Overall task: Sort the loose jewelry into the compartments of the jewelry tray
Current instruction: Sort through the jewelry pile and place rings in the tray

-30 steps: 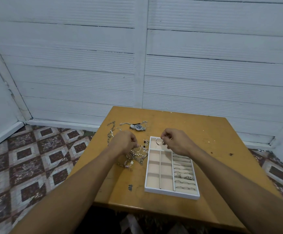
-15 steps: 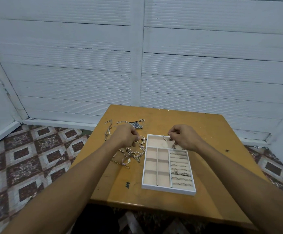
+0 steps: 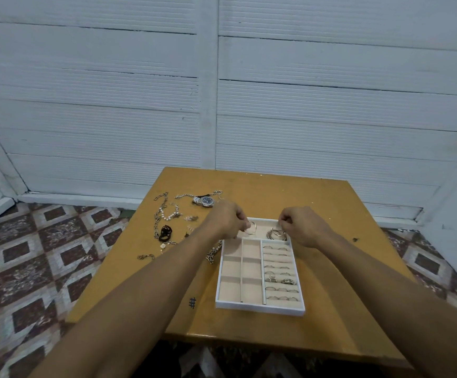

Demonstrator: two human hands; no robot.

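White plank walls and patterned floor tiles surround a wooden table [image 3: 317, 214] bearing a jewelry tray [image 3: 260, 305]. The left hand [image 3: 228, 221], moved from the loose jewelry [image 3: 167, 216], pinches a bangle [image 3: 251, 228] over the tray's far compartment; the right hand [image 3: 302, 227] stays curled above bangles [image 3: 276, 233] there, grip unclear.

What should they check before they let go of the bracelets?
1. Left hand holds its bangle over the tray's far compartment: ok.
2. Right hand is over the bangles already lying there: ok.
3. Whether the right hand grips a bangle: cannot tell.
4. Small square compartments in the jewelry tray are free for other pieces: ok.
5. Ring rows are undisturbed: ok.
6. All loose jewelry is sorted: not ok; the watch and chains lie on the table.
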